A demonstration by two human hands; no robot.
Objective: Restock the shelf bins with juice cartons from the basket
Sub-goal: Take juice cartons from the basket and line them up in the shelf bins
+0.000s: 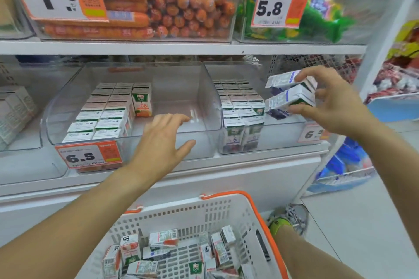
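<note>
In the head view, the right hand (333, 106) pinches 2 small white-and-purple juice cartons (291, 94) stacked one on the other, fingers on top and thumb beneath, held tilted above the open right part of the right clear plastic shelf bin (283, 124). That bin already carries rows of upright white-topped cartons (240, 106) along its left side. The left hand (163, 140) is open, fingers relaxed and holding nothing, reaching over the front lip of the middle clear plastic shelf bin (204, 142), whose right half is bare while orange-label juice cartons (108, 111) fill its left side. Below, the white plastic basket with orange rim (256, 215) holds a loose jumble of mixed cartons (163, 247).

The likely trouble is the grip: 2 cartons pinched at one end and tilted could slide against each other, and the lower one could drop and topple the standing rows beside it. Setting them down aslant would also leave them leaning. The basket's flavours are mixed, so an orange carton could end up in the purple bin.
</note>
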